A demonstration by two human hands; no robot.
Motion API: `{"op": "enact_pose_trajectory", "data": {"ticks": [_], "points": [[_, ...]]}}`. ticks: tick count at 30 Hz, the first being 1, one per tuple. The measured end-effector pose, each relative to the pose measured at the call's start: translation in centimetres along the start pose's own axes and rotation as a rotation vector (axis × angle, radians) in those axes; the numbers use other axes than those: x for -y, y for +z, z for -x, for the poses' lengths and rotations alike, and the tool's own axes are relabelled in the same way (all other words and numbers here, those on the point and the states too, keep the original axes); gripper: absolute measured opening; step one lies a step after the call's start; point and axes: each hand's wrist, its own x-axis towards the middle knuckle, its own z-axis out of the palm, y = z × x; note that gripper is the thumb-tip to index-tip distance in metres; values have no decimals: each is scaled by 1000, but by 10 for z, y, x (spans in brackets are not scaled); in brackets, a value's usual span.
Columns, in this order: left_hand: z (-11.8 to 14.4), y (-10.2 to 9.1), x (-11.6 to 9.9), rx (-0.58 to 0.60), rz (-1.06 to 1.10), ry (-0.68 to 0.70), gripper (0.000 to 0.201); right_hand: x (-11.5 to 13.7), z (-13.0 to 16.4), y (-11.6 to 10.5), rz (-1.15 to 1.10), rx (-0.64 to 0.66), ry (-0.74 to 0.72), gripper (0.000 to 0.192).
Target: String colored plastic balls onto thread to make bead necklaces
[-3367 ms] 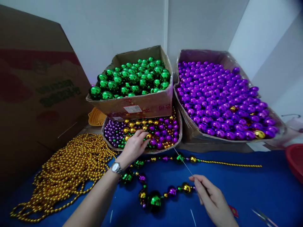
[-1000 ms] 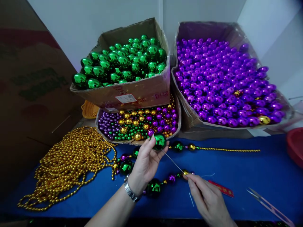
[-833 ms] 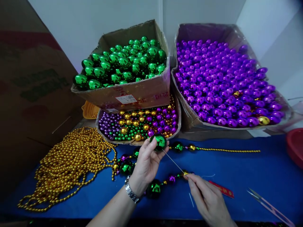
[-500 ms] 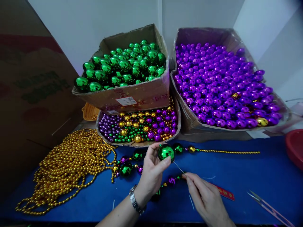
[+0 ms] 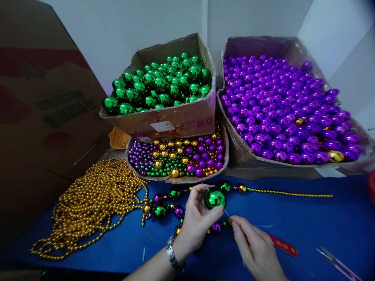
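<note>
My left hand (image 5: 197, 223), with a metal watch (image 5: 172, 254) at the wrist, pinches a large shiny green bead (image 5: 216, 198) between thumb and fingers. Entering the bead from its lower right is a thin needle (image 5: 227, 214), whose rear end my right hand (image 5: 254, 242) grips in its fingertips. A thin tip shows at the bead's upper left side. Behind and beneath the hands lies a bead string (image 5: 159, 210) of green, purple and gold balls, partly hidden by my left hand. A gold strand (image 5: 293, 194) runs to the right from it.
A heap of gold bead chains (image 5: 93, 195) lies at left on the blue table (image 5: 123, 249). Behind stand boxes of green balls (image 5: 187, 127), purple balls (image 5: 234, 136) and small mixed beads (image 5: 129, 156). Thread snips (image 5: 336, 261) and a red strip (image 5: 284, 246) lie at right.
The needle has gone farther into the green bead, with less of it showing between bead and right hand. The whole view has shifted slightly.
</note>
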Motion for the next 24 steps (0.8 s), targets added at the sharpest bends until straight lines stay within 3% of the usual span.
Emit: {"op": "enact_pose_trajectory", "data": {"ticks": [4, 7, 9, 12, 14, 18, 24], "points": [[-1, -7, -13, 146, -194, -42, 41, -2, 2, -2, -36, 33, 39, 22], [-14, -21, -32, 148, -457, 72, 29, -5, 4, -5, -78, 64, 95, 20], [-30, -36, -44, 140, -696, 182, 23, -5, 4, -6, -105, 71, 121, 19], [-63, -61, -54, 189, -1242, 345, 18, -4, 4, -7, -146, 84, 141, 18], [-85, -75, -56, 237, -1528, 384, 16, -3, 4, -6, -160, 77, 134, 19], [-111, -81, -55, 356, -1706, 343, 17, -3, 4, -4, -153, 32, 105, 18], [-116, -74, -64, 526, -1935, 235, 19, -5, 6, -7, -148, 30, 105, 16]]}}
